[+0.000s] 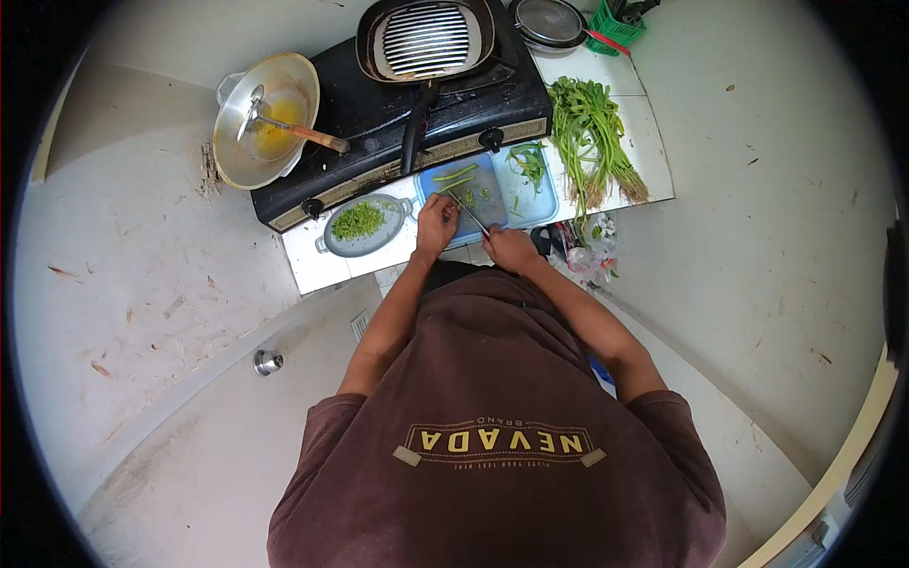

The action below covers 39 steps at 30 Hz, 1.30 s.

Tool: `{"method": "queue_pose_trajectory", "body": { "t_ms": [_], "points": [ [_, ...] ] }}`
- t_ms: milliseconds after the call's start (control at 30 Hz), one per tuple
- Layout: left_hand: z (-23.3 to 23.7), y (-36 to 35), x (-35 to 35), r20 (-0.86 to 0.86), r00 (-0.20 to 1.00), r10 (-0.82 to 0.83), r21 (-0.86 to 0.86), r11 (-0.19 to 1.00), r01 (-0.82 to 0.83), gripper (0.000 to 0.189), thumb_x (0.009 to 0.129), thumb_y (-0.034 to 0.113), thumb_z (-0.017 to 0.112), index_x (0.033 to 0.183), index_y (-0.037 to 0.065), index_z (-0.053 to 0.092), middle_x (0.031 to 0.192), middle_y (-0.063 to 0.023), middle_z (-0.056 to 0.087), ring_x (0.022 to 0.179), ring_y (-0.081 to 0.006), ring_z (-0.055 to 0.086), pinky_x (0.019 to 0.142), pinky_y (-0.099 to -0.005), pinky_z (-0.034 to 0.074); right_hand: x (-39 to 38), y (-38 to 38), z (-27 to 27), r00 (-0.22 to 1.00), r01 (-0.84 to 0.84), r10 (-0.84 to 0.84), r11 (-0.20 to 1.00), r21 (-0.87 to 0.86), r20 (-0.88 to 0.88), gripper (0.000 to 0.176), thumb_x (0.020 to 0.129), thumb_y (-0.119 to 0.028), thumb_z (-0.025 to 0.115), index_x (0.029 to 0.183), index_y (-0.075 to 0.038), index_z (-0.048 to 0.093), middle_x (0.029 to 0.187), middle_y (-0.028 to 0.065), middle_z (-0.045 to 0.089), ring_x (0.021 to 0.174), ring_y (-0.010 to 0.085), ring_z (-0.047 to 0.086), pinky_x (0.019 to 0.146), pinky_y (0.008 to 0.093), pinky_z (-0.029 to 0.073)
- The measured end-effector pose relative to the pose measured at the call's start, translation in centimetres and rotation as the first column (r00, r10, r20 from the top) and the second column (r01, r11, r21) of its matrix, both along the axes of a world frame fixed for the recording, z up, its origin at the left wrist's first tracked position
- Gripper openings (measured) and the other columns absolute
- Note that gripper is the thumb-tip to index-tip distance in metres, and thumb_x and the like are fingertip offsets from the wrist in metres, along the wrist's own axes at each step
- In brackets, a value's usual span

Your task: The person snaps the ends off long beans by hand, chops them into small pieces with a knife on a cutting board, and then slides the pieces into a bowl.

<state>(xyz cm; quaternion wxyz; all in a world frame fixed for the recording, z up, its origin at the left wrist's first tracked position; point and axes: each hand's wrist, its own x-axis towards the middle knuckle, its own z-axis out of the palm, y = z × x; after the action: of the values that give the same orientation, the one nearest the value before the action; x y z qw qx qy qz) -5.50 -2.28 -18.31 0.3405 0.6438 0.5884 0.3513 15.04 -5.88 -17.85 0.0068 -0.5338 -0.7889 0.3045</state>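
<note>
My right hand is wrapped round the handle of a knife, whose blade points up and left over a blue cutting board. Close to the blade tip, my left hand rests at the board's left side with its fingers bent together; what they pinch is too small to make out. Long thin green pods lie at the board's far side, and small chopped green bits are scattered near the knife. Left of my left hand, a grey oval dish with two handles holds a heap of chopped greens.
Behind the board stands a black gas stove with a grill pan; its handle points toward me. A pot with a ladle sits left. Right are a light-blue tray, leafy greens with roots, a strainer and a green basket.
</note>
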Motion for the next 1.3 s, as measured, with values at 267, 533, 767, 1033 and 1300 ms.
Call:
{"method": "queue_pose_trajectory", "body": {
  "t_ms": [267,533,767,1033,1300],
  "points": [
    [0.4,-0.1,-0.1,-0.014,1.0,-0.011,0.036,0.999,0.011,0.013,0.08,-0.005,0.068,0.092,-0.001,0.065,0.087,-0.0127,0.058,0.073,-0.0251,0.065,0.068,-0.0343,0.054,-0.1,0.1,-0.1,0.998,0.026,-0.025,0.999,0.027,-0.052,0.038,0.099,-0.034,0.053,0.097,0.004,0.058,0.071,0.0262,0.068,0.069,0.0461,0.069,0.065,0.0564,0.056],
    [0.2,0.0,-0.1,0.002,1.0,-0.011,0.005,1.0,0.011,0.012,0.08,-0.005,0.068,0.092,-0.001,0.064,0.087,-0.0128,0.058,0.073,-0.026,0.065,0.068,-0.0353,0.053,-0.2,-0.3,0.4,0.999,0.013,-0.013,1.0,0.004,-0.03,0.037,0.099,-0.033,0.055,0.098,0.004,0.058,0.071,0.0255,0.068,0.07,0.0457,0.069,0.066,0.056,0.056],
    [0.2,0.0,0.0,-0.029,1.0,-0.011,-0.007,1.0,0.011,0.01,0.082,-0.005,0.066,0.09,-0.001,0.063,0.087,-0.013,0.057,0.073,-0.0268,0.064,0.069,-0.0357,0.053,-1.7,0.9,-0.3,0.997,0.057,-0.058,0.998,-0.029,-0.057,0.04,0.1,-0.034,0.053,0.1,0.006,0.057,0.075,0.0264,0.069,0.072,0.0454,0.07,0.068,0.0557,0.057],
    [0.0,-0.1,-0.2,0.01,1.0,-0.017,0.023,1.0,0.017,0.01,0.082,-0.006,0.065,0.09,0.0,0.064,0.087,-0.0125,0.057,0.073,-0.0266,0.063,0.069,-0.0352,0.053,-0.5,-0.1,0.6,1.0,0.02,-0.021,0.998,-0.056,-0.008,0.039,0.1,-0.034,0.051,0.098,0.005,0.06,0.079,0.0256,0.07,0.076,0.0448,0.071,0.07,0.0548,0.057],
    [-0.2,-0.2,0.0,0.019,1.0,0.002,0.013,1.0,-0.002,0.011,0.082,-0.006,0.067,0.091,-0.001,0.064,0.088,-0.0124,0.057,0.074,-0.0252,0.064,0.068,-0.0347,0.053,-1.4,0.2,-0.5,0.998,0.049,-0.048,0.999,0.018,-0.039,0.04,0.099,-0.034,0.053,0.096,0.005,0.06,0.075,0.0266,0.069,0.072,0.0446,0.07,0.067,0.056,0.056]
  ]
}}
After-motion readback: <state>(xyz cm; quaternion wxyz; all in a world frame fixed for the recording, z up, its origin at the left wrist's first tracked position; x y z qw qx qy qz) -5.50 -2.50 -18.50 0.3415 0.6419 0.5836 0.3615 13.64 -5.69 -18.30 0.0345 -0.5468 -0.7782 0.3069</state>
